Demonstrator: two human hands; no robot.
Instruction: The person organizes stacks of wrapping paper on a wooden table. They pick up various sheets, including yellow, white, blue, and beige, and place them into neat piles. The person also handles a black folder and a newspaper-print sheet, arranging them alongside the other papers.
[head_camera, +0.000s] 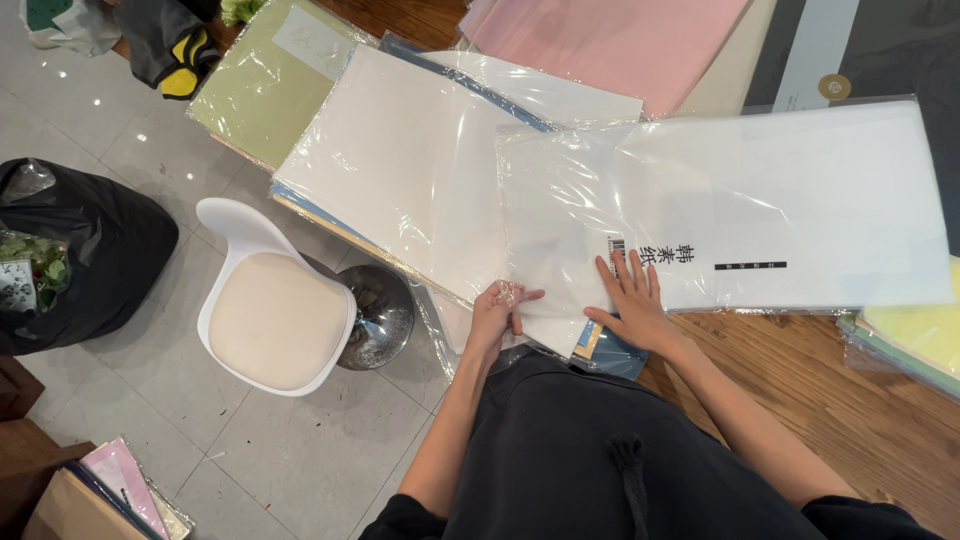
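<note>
At the worktop (800, 400) edge we are pinching the wrapped paper pack (720, 200) corner with left hand (497, 312), right hand (632, 300) lying flat, fingers spread; slippery film, pack overhanging, probably sliding off.

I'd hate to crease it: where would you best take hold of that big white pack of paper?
Probably by its near edge, from the person's side: the wrapped paper pack lies flat, overhanging the table there, where the left hand pinches its corner and the right hand presses.
</note>
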